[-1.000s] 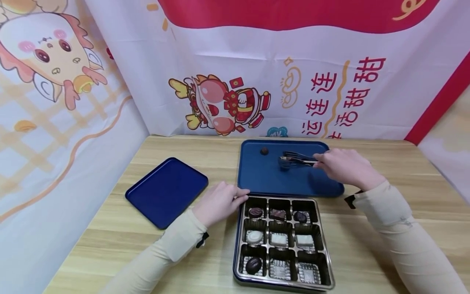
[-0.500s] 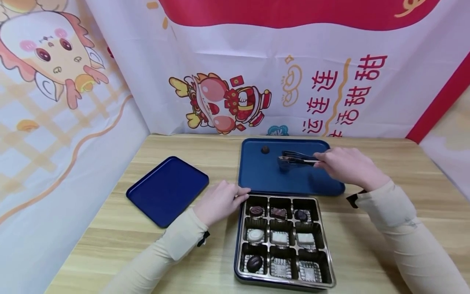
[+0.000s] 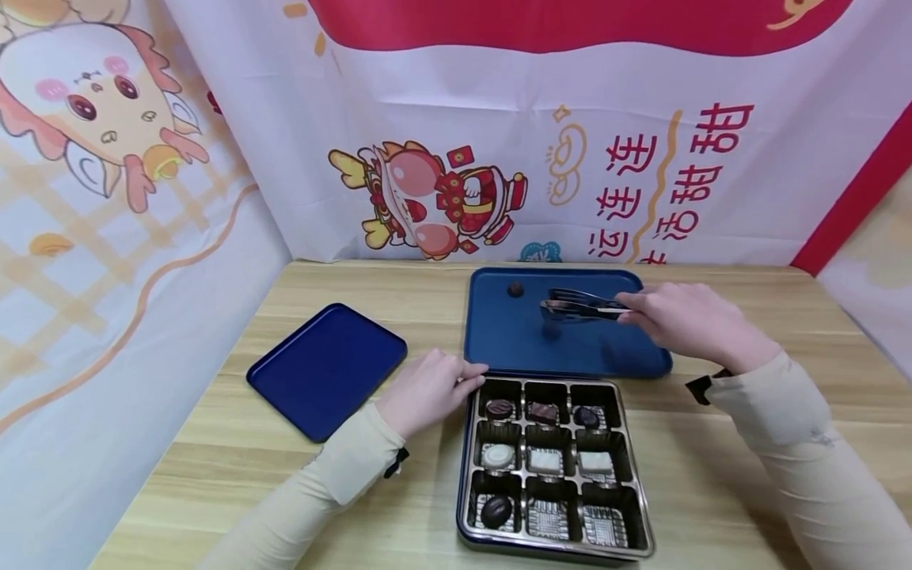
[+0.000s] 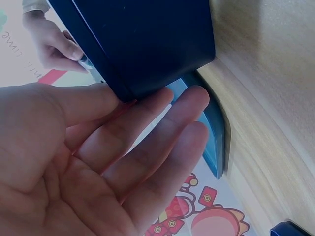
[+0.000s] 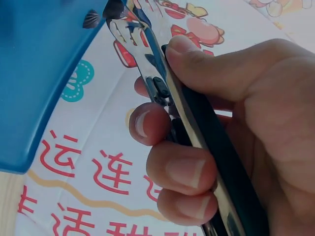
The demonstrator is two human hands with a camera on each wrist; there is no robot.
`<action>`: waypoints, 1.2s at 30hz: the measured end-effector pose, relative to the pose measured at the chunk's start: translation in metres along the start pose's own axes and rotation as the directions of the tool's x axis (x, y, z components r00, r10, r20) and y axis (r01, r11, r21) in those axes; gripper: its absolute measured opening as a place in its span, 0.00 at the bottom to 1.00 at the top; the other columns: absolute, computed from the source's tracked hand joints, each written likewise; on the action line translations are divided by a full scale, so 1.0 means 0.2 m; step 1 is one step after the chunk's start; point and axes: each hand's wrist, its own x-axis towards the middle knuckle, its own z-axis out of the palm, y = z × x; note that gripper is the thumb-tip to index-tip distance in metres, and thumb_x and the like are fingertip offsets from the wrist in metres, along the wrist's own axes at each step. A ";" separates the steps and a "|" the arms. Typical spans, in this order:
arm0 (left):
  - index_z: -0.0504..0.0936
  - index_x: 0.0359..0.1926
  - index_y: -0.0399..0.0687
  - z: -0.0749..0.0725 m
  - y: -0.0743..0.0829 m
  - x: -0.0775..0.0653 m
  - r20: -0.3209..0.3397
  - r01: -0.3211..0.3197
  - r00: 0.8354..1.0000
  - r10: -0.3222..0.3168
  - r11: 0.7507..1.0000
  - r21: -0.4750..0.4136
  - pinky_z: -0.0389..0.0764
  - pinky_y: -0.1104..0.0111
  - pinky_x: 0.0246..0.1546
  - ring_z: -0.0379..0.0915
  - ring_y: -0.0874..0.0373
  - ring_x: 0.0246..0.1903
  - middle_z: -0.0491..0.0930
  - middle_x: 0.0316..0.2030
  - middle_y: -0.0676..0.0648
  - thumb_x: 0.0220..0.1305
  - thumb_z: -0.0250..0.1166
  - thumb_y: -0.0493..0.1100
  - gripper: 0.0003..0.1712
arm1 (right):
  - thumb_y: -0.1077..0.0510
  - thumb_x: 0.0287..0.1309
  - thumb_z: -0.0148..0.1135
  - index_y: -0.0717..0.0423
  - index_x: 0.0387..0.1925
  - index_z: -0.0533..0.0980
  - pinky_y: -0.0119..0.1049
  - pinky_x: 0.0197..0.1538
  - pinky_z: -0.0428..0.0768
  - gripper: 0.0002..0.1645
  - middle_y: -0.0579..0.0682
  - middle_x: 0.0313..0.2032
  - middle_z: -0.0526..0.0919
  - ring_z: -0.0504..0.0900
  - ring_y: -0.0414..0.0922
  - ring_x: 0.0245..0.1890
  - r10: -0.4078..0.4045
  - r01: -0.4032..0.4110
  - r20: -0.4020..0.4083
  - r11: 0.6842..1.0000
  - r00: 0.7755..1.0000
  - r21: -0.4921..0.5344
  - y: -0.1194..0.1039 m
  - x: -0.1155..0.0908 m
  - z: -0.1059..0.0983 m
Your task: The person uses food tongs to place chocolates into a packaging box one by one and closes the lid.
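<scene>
My right hand (image 3: 694, 321) grips metal tongs with dark handles (image 5: 206, 132), fingers and thumb curled round them. The tong ends lie over the large blue tray (image 3: 492, 340). In the right wrist view a dark brown piece (image 5: 114, 10) shows at the tong ends. Near it, a ridged chocolate (image 3: 515, 290) sits on the tray's far left. My left hand (image 3: 425, 392) pinches the far left corner of the chocolate box (image 3: 465, 491) between thumb and forefinger. The gold insert carries dark and white chocolates in the far two rows and a dark oval one (image 3: 496, 511) at near left.
A smaller dark blue tray (image 3: 328, 372) lies at an angle on the wooden table (image 3: 214, 419), left of my left hand. The large tray's near edge meets the box's far edge. A printed cloth (image 3: 442, 95) hangs behind the table.
My right hand has shifted slightly right with the tongs, which stay over the large tray. My left hand keeps its place at the box corner. The chocolates have not moved.
</scene>
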 end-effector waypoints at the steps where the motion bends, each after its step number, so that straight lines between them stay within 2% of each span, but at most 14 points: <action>1: 0.83 0.51 0.49 0.00 0.00 0.00 0.000 0.001 1.000 -0.001 1.000 0.000 0.58 0.75 0.10 0.50 0.67 0.07 0.80 0.47 0.52 0.68 0.60 0.46 0.14 | 0.56 0.61 0.61 0.62 0.53 0.77 0.33 0.20 0.70 0.21 0.49 0.40 0.84 0.77 0.36 0.22 0.001 -0.001 0.003 1.000 1.000 0.005 0.00 -0.01 -0.01; 4: 0.83 0.50 0.49 0.00 0.00 0.00 0.000 0.005 1.000 -0.005 1.000 -0.009 0.59 0.75 0.10 0.50 0.67 0.07 0.80 0.47 0.53 0.68 0.60 0.46 0.14 | 0.55 0.62 0.61 0.59 0.53 0.78 0.34 0.20 0.68 0.20 0.47 0.36 0.83 0.73 0.35 0.20 -0.011 0.011 -0.010 1.000 1.000 0.004 0.00 -0.03 -0.02; 8: 0.84 0.50 0.48 0.00 0.00 0.00 0.000 0.007 1.000 -0.007 1.000 -0.020 0.60 0.74 0.10 0.52 0.67 0.08 0.80 0.47 0.52 0.68 0.60 0.45 0.14 | 0.51 0.61 0.61 0.59 0.52 0.79 0.42 0.28 0.76 0.21 0.50 0.38 0.83 0.80 0.41 0.27 -0.049 0.049 -0.070 0.999 0.996 -0.006 0.00 -0.08 -0.03; 10: 0.84 0.50 0.48 0.00 0.00 -0.01 0.003 0.010 1.000 -0.010 1.000 -0.022 0.60 0.74 0.10 0.52 0.67 0.08 0.80 0.47 0.52 0.68 0.60 0.45 0.14 | 0.51 0.61 0.62 0.60 0.52 0.78 0.46 0.33 0.77 0.23 0.51 0.41 0.83 0.81 0.43 0.30 -0.064 0.063 -0.098 0.998 0.993 -0.008 -0.01 -0.10 -0.04; 13: 0.83 0.50 0.47 0.00 0.00 -0.01 0.006 0.014 1.000 -0.014 1.000 -0.024 0.60 0.74 0.10 0.52 0.67 0.08 0.80 0.47 0.51 0.68 0.60 0.45 0.14 | 0.51 0.60 0.63 0.61 0.53 0.78 0.47 0.33 0.77 0.24 0.50 0.41 0.83 0.82 0.44 0.31 -0.091 0.090 -0.136 0.996 0.987 -0.012 -0.01 -0.13 -0.07; 16: 0.84 0.50 0.48 0.00 0.00 -0.01 0.003 0.018 1.000 -0.018 0.999 -0.027 0.60 0.74 0.10 0.52 0.67 0.07 0.80 0.47 0.52 0.68 0.60 0.45 0.14 | 0.52 0.57 0.65 0.60 0.52 0.78 0.46 0.32 0.77 0.24 0.48 0.38 0.83 0.82 0.43 0.29 -0.133 0.131 -0.190 0.991 0.973 -0.022 -0.02 -0.16 -0.09; 19: 0.84 0.50 0.50 0.00 0.00 -0.01 -0.002 0.014 1.000 -0.014 1.000 -0.016 0.60 0.74 0.11 0.52 0.67 0.08 0.80 0.47 0.53 0.68 0.60 0.46 0.14 | 0.54 0.54 0.66 0.58 0.52 0.79 0.42 0.29 0.76 0.23 0.42 0.34 0.81 0.77 0.37 0.24 -0.178 0.174 -0.246 0.984 0.953 -0.037 -0.03 -0.20 -0.11; 23: 0.83 0.50 0.49 0.00 0.00 0.00 0.006 0.011 1.000 -0.011 1.000 -0.011 0.60 0.74 0.11 0.52 0.66 0.09 0.80 0.47 0.53 0.68 0.60 0.47 0.14 | 0.54 0.53 0.66 0.55 0.51 0.79 0.36 0.24 0.70 0.22 0.32 0.27 0.71 0.64 0.30 0.19 -0.224 0.216 -0.296 0.974 0.928 -0.062 -0.04 -0.26 -0.13; 29: 0.83 0.50 0.49 0.00 0.00 0.00 0.017 0.018 1.000 -0.018 1.000 -0.020 0.61 0.74 0.11 0.54 0.66 0.09 0.80 0.47 0.53 0.68 0.60 0.46 0.14 | 0.53 0.52 0.66 0.52 0.52 0.79 0.31 0.23 0.66 0.23 0.29 0.27 0.66 0.60 0.28 0.18 -0.258 0.246 -0.320 0.966 0.912 -0.077 -0.09 -0.32 -0.15; 32: 0.84 0.50 0.49 0.00 0.01 0.00 0.016 0.017 1.000 -0.017 1.000 -0.024 0.61 0.74 0.11 0.53 0.67 0.08 0.80 0.47 0.53 0.67 0.60 0.46 0.14 | 0.52 0.55 0.64 0.51 0.54 0.78 0.29 0.21 0.64 0.23 0.29 0.26 0.64 0.58 0.27 0.17 -0.283 0.274 -0.313 0.959 0.907 -0.073 -0.12 -0.35 -0.17; 36: 0.83 0.50 0.49 -0.01 0.01 0.00 0.011 0.018 1.000 -0.018 0.999 -0.027 0.60 0.74 0.11 0.52 0.67 0.08 0.80 0.47 0.52 0.68 0.60 0.46 0.14 | 0.51 0.59 0.62 0.51 0.57 0.77 0.29 0.21 0.68 0.24 0.30 0.32 0.75 0.63 0.26 0.17 -0.329 0.330 -0.319 0.943 0.889 -0.053 -0.18 -0.36 -0.18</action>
